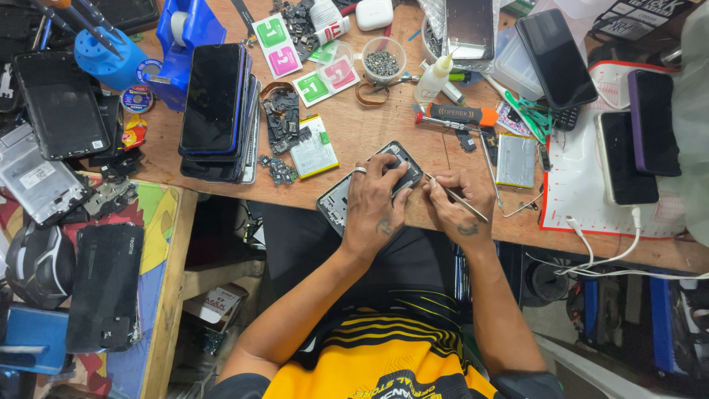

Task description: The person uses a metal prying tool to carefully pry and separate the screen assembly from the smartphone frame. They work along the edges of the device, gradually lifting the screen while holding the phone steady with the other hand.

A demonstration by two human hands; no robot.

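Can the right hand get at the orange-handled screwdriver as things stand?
Probably yes. The right hand already holds tweezers, but the screwdriver lies in the open on the bench just beyond it, with nothing stacked over it.

Bare desk lies open just beyond the left hand. Past the right hand, an orange-handled screwdriver, a glue bottle and a silver battery crowd the way.
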